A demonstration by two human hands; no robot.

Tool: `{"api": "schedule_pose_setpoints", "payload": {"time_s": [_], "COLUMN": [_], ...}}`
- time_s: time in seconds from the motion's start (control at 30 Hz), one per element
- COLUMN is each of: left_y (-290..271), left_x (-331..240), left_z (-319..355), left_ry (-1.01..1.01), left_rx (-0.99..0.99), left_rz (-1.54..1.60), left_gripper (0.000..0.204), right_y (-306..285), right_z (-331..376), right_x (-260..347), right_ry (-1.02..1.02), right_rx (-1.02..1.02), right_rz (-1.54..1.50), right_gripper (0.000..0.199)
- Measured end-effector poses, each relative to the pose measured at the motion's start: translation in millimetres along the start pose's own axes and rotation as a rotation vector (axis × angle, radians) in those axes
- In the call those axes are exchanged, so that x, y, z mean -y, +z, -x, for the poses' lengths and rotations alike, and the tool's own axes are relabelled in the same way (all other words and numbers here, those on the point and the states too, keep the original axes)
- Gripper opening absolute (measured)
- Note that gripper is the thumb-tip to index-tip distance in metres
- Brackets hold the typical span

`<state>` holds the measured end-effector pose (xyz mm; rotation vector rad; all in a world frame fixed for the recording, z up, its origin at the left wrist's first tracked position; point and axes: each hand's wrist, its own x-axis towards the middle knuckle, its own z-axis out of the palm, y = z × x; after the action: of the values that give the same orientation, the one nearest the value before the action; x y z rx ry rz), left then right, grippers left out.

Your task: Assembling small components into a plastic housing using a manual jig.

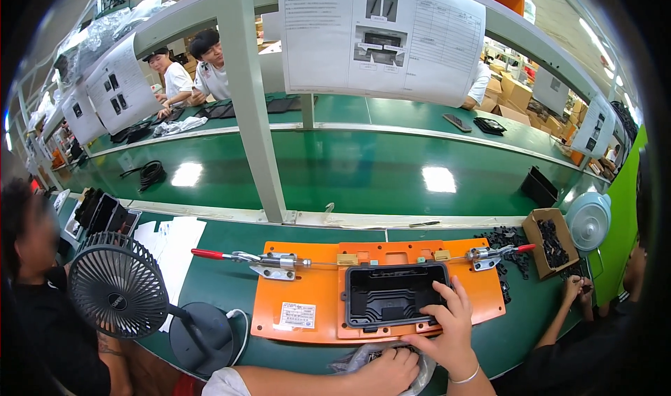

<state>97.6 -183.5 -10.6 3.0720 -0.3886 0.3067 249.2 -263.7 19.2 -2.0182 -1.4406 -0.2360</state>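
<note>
Crinkly plastic bag (363, 357), ribbed black tray (391, 294).

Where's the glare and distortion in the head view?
Head view: two white lamp reflections on the green conveyor belt; fisheye bends the frame post and shelf edges, black vignette at the corners; black tray and both hands sharp, evenly lit.

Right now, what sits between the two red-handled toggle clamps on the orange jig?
Head view: between left clamp and right clamp, brass-coloured stops above the black rectangular plastic tray.
</note>
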Motion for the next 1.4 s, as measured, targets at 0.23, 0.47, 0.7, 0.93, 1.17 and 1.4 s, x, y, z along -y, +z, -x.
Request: {"api": "schedule_pose_setpoints", "payload": {"time_s": [0.23,0.47,0.7,0.93,1.17,1.4], "left_y": [9,15,19,11,6,9], "left_x": [6,12,17,18,15,15], "left_z": [-1,-6,-6,-6,-4,-5], "left_ry": [0.031,0.005,0.017,0.062,0.050,0.063], "left_rx": [-0.031,-0.027,-0.055,-0.084,-0.155,-0.196], "left_rz": [0.053,0.172,0.234,0.238,0.126,0.042], "left_gripper": [0.017,0.013,0.011,0.010,0.010,0.015], "right_y": [0,1,1,0,-1,0], "right_z": [-1,-1,-1,-1,-2,-2], "right_x": [1,1,3,2,4,2], "right_ry": [0.002,0.011,0.022,0.016,0.024,0.007], "right_rx": [-0.006,-0.008,0.000,-0.002,0.002,-0.012], "right_rz": [-0.014,-0.017,-0.011,-0.003,-0.006,-0.005], "right_gripper": [0.048,0.049,0.049,0.049,0.050,0.049]}}
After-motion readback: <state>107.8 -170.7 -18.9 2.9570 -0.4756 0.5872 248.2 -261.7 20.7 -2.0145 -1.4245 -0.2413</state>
